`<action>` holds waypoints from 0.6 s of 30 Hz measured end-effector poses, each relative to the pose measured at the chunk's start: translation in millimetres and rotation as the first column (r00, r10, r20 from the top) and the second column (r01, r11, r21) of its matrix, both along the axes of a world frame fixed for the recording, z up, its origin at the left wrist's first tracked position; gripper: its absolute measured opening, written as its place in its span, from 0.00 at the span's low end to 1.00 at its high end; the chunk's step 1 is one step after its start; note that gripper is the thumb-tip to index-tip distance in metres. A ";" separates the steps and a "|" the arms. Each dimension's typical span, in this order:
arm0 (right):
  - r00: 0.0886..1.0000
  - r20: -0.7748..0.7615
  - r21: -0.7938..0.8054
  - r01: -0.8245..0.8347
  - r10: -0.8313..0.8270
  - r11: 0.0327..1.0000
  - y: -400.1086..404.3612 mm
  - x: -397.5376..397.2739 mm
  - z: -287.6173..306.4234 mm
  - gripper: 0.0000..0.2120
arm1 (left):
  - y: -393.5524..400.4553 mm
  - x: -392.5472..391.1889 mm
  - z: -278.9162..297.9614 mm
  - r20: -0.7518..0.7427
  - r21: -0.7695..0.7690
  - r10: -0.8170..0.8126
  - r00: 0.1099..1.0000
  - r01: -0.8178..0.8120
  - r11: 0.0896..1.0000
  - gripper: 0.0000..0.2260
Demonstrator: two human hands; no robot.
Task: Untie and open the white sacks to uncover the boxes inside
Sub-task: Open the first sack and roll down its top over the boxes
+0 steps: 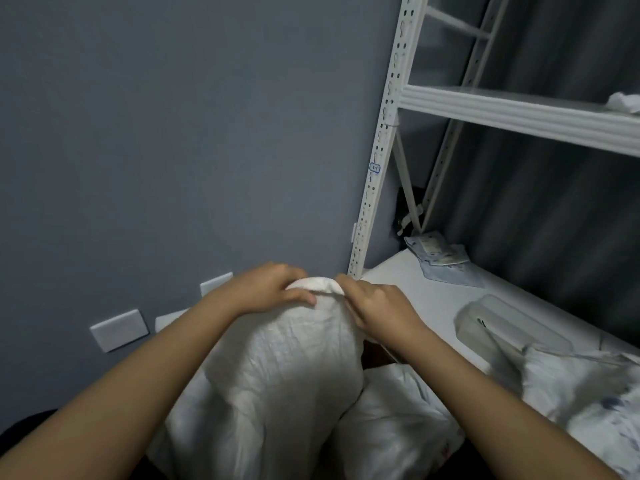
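A tall white woven sack (277, 368) stands upright in front of me, its top bunched into a rolled rim. My left hand (273, 289) grips the left side of that rim, fingers curled over the fabric. My right hand (377, 306) pinches the right side of the same rim. The sack's mouth is closed and whatever is inside is hidden. A second white sack (391, 420) lies lower, against the first one's right side.
A grey wall is close behind the sack, with white socket plates (119, 330) low down. A white metal shelving rack (377, 168) stands at right; its low shelf (433, 299) holds packets (440, 258), a translucent plastic container (512, 327) and crumpled bags (585, 393).
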State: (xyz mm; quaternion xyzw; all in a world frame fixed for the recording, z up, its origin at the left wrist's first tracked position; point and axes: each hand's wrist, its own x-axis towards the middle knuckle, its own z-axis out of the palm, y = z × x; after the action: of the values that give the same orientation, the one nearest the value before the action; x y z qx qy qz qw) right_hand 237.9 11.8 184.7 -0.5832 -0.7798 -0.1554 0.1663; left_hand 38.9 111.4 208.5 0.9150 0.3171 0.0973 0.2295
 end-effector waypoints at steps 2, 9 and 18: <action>0.998 -0.061 -0.078 -0.032 0.028 0.996 -2.7 -7.0 3.0 0.21 | 0.7 -5.3 -5.1 -0.066 0.181 0.052 0.996 -0.039 0.983 0.14; 0.981 -0.187 -0.059 0.047 -0.058 0.997 -0.9 -3.9 0.0 0.22 | -5.2 -2.9 -3.6 -0.005 0.061 0.060 0.998 -0.059 0.996 0.18; 0.995 -0.004 -0.100 0.096 -0.097 0.990 -2.6 -11.9 1.5 0.16 | -8.0 0.6 -10.5 -0.075 0.119 0.032 0.997 -0.023 0.993 0.12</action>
State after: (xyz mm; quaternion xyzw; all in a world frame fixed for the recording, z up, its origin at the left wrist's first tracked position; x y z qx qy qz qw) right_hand 226.0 9.1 186.2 -0.6283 -0.7568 -0.1217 0.1330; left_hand 39.5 103.4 198.0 0.9256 0.3319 0.0836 0.1612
